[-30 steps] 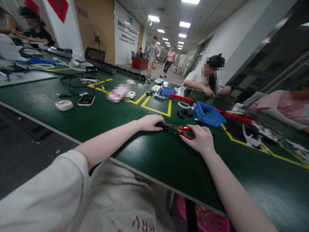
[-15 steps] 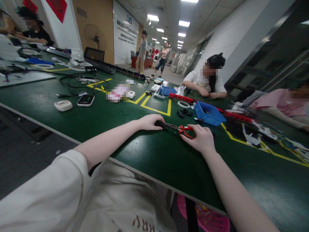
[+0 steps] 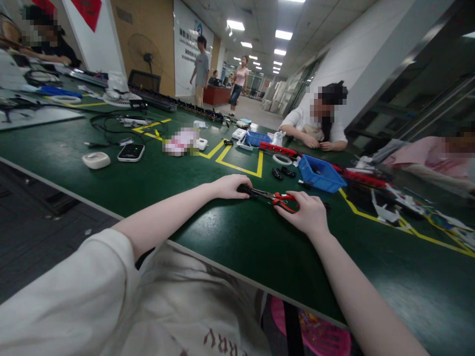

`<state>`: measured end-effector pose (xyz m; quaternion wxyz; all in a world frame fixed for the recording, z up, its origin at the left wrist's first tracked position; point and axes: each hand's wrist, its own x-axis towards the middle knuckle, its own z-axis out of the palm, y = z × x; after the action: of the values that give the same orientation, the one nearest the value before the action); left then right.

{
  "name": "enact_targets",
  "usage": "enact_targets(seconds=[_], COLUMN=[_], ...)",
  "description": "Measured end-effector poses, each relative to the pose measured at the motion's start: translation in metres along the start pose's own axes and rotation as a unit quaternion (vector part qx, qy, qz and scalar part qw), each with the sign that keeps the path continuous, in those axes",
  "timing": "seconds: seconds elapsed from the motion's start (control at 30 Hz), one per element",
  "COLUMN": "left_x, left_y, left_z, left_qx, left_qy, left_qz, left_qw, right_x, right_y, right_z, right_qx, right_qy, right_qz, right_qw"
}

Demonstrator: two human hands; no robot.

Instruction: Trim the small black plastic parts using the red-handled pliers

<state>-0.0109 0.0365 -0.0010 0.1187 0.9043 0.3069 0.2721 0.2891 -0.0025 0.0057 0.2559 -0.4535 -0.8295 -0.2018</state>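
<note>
My left hand (image 3: 233,186) is closed on a small black part (image 3: 245,189) just above the green tabletop; its exact kind is too small to tell. My right hand (image 3: 307,211) grips the red-and-black handles of long-nose pliers (image 3: 282,200). The pliers point left, and their metal jaws reach the black part beside my left fingers. Whether the jaws are clamped on it I cannot tell. Beyond the pliers, small black pieces (image 3: 288,172) lie near a blue bin (image 3: 321,174).
A white ring of tape (image 3: 282,159) and a red strip (image 3: 276,149) lie behind the pliers. To the left are a small device with a green light (image 3: 131,153) and a white oval case (image 3: 96,159). A person (image 3: 315,118) sits across the table (image 3: 222,247).
My hands and the pliers stay almost in place. In the background, two walking people have moved to the left.
</note>
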Motion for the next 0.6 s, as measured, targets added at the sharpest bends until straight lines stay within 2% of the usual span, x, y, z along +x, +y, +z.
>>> enact_targets(seconds=[0.33, 0.6], left_x=[0.001, 0.001], left_y=[-0.002, 0.001], left_z=[0.001, 0.000], left_qx=[-0.001, 0.009], left_qy=[-0.001, -0.010], left_qz=[-0.012, -0.011], left_qw=[1.000, 1.000], right_x=[0.002, 0.004], right_y=[-0.012, -0.004], right_z=[-0.002, 0.002], right_qx=[-0.018, -0.022], right_qy=[-0.009, -0.047], right_qz=[0.017, 0.027], right_qw=[1.000, 0.998])
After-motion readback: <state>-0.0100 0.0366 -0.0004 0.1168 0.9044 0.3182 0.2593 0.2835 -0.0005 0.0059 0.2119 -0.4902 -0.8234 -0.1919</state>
